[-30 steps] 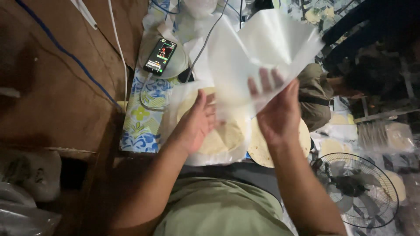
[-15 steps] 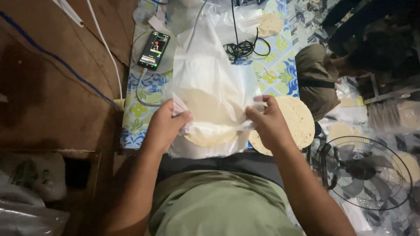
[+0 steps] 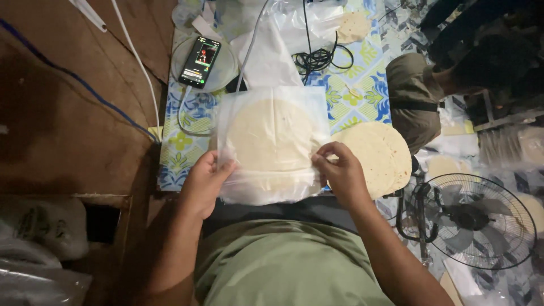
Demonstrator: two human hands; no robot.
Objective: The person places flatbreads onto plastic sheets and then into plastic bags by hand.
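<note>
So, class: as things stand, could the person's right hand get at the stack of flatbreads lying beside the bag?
Probably yes. The right hand pinches the clear bag's edge, and the stack of flatbreads lies uncovered just beside it, with nothing between; it would have to release the bag first.

Glossy clear plastic bag [image 3: 272,147], matt floury flatbread [image 3: 269,136], rough wooden boards [image 3: 68,113].

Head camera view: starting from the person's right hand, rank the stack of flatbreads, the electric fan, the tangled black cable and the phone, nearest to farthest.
From the right hand:
1. Stack of flatbreads, just beside it on the right.
2. Electric fan, lower right on the floor.
3. Tangled black cable, up ahead on the patterned cloth; its gap is too close to the fan's to rank firmly.
4. Phone, far upper left.
</note>
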